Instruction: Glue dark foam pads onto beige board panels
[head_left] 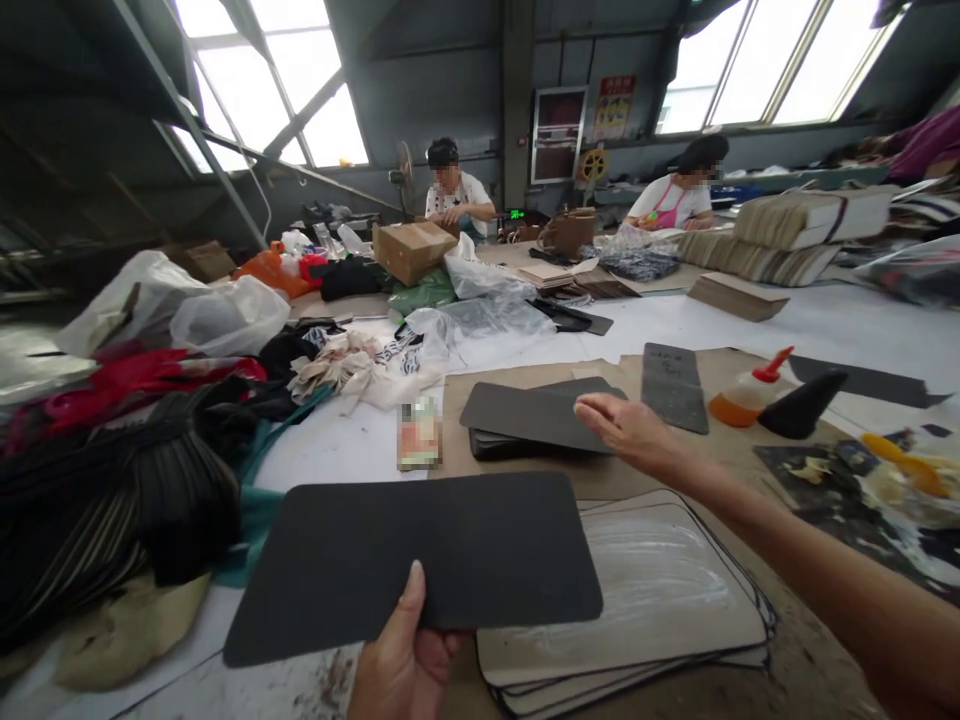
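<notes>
My left hand (409, 645) grips a dark grey rounded-corner panel (337, 555) at its near edge, thumb on top and fingers underneath. The panel is held up in front of me and overlaps a stack of beige panels (667, 580) with dark edges, whose top face carries whitish, glossy streaks. Farther out, my right hand (626, 428) is closed on the right end of another dark panel (521, 415). This one lies slightly askew on a small pile of similar dark panels (487, 447), over brown paper.
An orange-filled squeeze bottle (742, 395), a black cone-shaped object (802, 405) and a marked grey template (673, 388) lie right. A glue-smeared board (817, 480) holds a yellow-handled tool. Fabric and plastic bags (232, 315) heap left. Two people (459, 195) work across the table.
</notes>
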